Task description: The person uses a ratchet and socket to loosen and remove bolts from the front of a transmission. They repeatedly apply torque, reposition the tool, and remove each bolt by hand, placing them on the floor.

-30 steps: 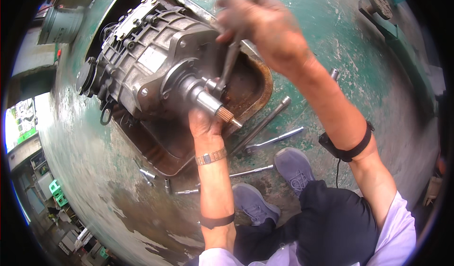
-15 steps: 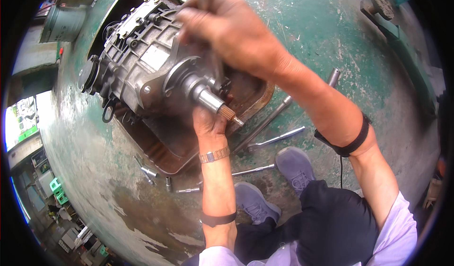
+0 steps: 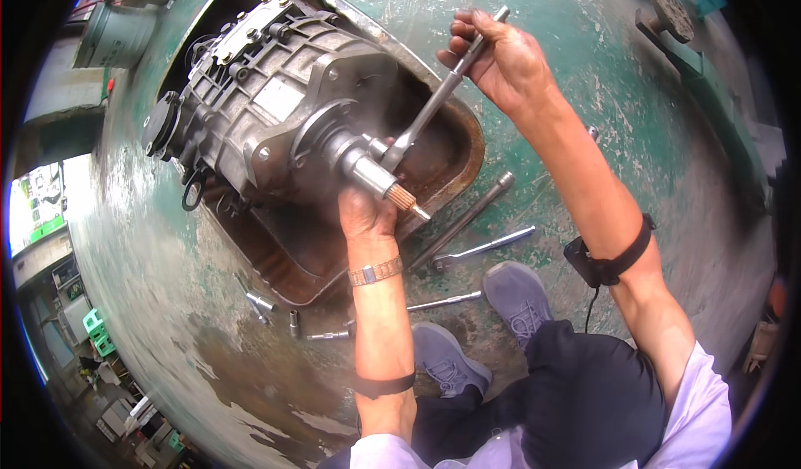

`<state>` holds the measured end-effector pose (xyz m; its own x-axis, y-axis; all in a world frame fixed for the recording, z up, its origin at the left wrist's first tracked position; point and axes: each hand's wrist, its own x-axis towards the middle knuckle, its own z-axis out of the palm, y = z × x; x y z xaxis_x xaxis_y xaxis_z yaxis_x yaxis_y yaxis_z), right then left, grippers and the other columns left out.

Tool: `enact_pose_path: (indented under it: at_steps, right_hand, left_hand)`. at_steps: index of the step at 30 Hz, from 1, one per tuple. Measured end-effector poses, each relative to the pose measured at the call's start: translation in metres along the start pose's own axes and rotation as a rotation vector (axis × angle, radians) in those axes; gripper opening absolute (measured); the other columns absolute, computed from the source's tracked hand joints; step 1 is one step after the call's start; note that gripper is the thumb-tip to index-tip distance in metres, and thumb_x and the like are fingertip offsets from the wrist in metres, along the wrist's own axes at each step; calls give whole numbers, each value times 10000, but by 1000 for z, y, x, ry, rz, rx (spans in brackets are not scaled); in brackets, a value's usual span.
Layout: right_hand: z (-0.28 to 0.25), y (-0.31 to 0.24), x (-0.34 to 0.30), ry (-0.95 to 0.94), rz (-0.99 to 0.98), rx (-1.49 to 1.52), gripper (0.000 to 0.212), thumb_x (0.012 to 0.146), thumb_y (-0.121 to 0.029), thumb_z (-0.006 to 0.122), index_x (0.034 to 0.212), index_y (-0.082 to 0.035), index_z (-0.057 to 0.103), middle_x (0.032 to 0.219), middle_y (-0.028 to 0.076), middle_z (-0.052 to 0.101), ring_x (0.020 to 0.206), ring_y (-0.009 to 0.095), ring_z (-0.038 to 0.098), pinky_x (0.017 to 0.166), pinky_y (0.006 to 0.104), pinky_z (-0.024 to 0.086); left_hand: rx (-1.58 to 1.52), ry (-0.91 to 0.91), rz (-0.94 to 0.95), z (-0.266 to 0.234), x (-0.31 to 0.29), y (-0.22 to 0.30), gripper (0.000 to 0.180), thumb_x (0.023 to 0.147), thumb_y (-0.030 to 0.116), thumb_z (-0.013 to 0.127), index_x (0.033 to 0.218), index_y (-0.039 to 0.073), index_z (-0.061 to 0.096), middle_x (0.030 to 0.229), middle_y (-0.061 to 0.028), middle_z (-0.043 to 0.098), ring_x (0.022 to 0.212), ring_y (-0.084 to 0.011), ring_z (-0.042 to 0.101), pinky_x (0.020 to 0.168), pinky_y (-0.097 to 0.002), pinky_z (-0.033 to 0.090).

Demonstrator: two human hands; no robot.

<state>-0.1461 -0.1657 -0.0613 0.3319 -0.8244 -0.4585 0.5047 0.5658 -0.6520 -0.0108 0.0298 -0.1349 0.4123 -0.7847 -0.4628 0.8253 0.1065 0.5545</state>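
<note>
A grey metal gearbox (image 3: 278, 102) lies in a rusty metal tray (image 3: 467, 148), its splined shaft (image 3: 399, 195) pointing toward me. My right hand (image 3: 511, 62) is closed around the handle of a ratchet wrench (image 3: 431, 106), with the fingers loosely curled. The ratchet's head sits low beside the shaft collar, against a socket (image 3: 377, 146) at the gearbox's front face. My left hand (image 3: 367, 214) reaches up beneath the shaft. Its fingers are hidden behind the shaft and housing, so their grip does not show.
On the green floor, right of the tray, lie a long bar (image 3: 467, 219) and another ratchet (image 3: 488, 246). A thin extension bar (image 3: 446, 301) and several sockets (image 3: 294, 323) lie near my shoes (image 3: 519, 298). A green metal stand (image 3: 709, 93) is at the far right.
My right hand has swung right, away from the gearbox, carrying the ratchet's handle with it. The gearbox's front flange, covered before, now shows. My left hand stays under the shaft.
</note>
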Motion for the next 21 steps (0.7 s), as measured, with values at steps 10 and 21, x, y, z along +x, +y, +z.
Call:
enact_pose_path:
  at_steps: [10, 21]
  right_hand:
    - [32, 6, -4, -175, -276, -439, 240, 926, -226, 543, 992, 4, 563, 840, 89, 635, 701, 160, 589, 673, 310, 510]
    - [90, 18, -76, -846, -480, -827, 259, 864, -266, 609, 886, -9, 637, 752, 141, 646, 723, 283, 633, 676, 382, 497]
  left_hand:
    - [-44, -7, 41, 11, -10, -1, 290, 895, 190, 558, 1146, 47, 530, 1040, -114, 621, 966, -279, 618, 671, -408, 550]
    - [-99, -9, 24, 24, -14, -1, 300, 901, 206, 548, 1150, 39, 535, 1021, -116, 624, 893, -264, 630, 700, -374, 540]
